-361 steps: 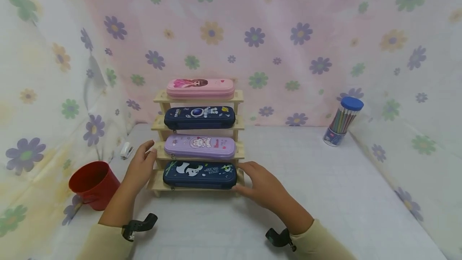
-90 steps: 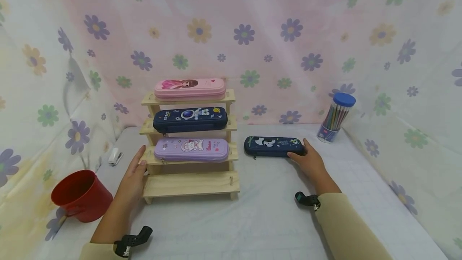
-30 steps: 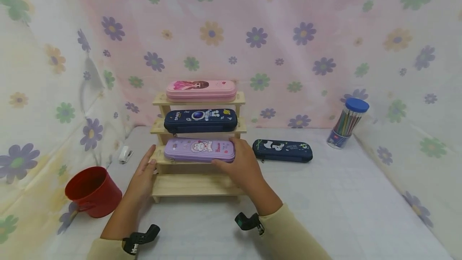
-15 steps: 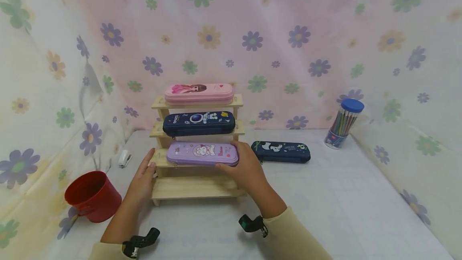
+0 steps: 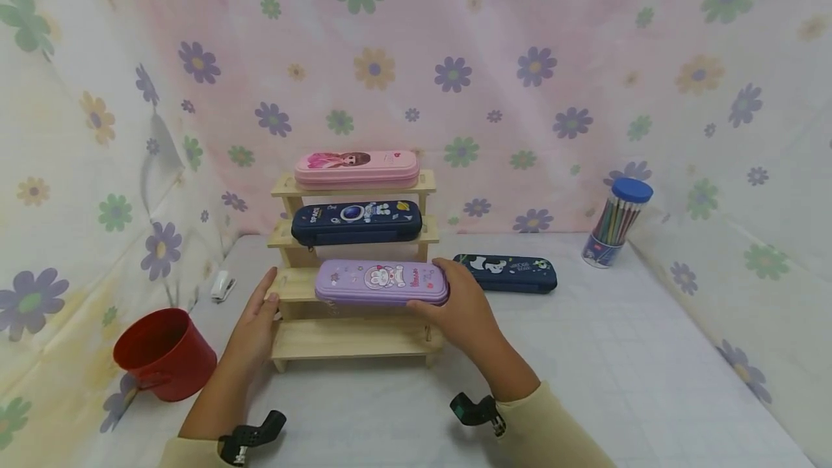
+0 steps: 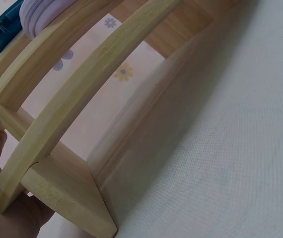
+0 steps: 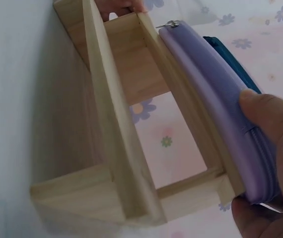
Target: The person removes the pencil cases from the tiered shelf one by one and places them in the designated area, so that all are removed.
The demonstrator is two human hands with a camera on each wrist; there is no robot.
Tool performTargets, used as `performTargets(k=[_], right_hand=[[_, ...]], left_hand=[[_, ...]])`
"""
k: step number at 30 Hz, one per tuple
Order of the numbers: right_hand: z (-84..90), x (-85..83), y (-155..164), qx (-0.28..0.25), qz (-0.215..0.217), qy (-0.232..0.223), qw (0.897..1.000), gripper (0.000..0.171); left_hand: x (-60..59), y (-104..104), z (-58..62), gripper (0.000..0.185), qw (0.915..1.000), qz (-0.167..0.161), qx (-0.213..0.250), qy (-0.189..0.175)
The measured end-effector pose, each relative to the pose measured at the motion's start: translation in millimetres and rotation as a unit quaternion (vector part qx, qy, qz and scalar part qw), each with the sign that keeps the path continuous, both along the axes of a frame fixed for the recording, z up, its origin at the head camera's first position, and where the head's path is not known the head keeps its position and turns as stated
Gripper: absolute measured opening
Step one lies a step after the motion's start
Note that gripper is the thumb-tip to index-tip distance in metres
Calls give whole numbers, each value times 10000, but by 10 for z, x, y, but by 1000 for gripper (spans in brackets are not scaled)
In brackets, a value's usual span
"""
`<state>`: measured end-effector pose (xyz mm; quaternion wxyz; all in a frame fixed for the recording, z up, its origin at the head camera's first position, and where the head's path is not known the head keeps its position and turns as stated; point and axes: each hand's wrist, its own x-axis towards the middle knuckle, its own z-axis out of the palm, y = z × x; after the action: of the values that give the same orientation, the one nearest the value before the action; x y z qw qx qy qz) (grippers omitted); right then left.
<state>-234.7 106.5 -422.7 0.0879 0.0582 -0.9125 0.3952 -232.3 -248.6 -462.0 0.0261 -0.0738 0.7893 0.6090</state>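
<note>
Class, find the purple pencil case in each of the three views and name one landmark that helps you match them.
Head view: purple pencil case at centre, held by the right hand before the wooden rack.
Left wrist view: only its end shows, top left, above the slats.
Right wrist view: it runs diagonally at right, gripped at its near end.
Shared landmark: the wooden rack.
</note>
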Motion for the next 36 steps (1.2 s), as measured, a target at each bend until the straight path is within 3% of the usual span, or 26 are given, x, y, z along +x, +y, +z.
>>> performTargets(k=[13,29,36], right_hand=[[-163,-23,443,-898,-166,-19,9958,91],[-233,-2,1115,-1177,-326,-721,9899,85],[-252,29,1474,-1153,-363,-763,9897,84]], left_hand=[[-20,-9,-28,53,9996,-29,47,282],[-22,-8,-44,54,9998,-60,-42,211],[-14,-5,-41,54,9998,11,-148,103]])
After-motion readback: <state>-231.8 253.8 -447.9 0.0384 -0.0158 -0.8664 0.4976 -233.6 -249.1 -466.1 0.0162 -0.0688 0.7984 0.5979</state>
